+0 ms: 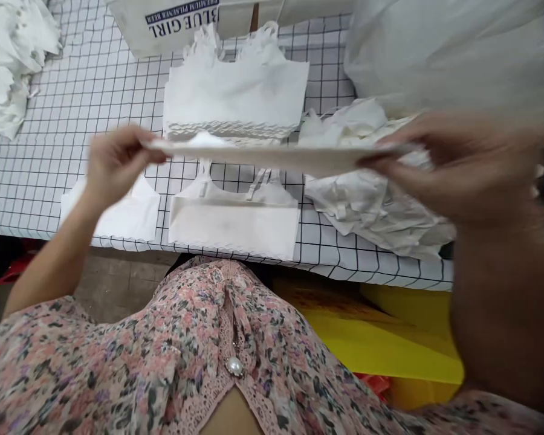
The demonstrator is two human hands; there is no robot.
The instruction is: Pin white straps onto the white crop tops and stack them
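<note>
White garment, blurred, is held stretched between both hands above the bench. Its left end is pinched by the fingers of the left hand; its right end is gripped by the fingers of the right hand. Beneath and nearer, a strapped top is laid flat, with a white piece to its left. A stack of tops is noted on the far side, and a crumpled pile at right.
</note>
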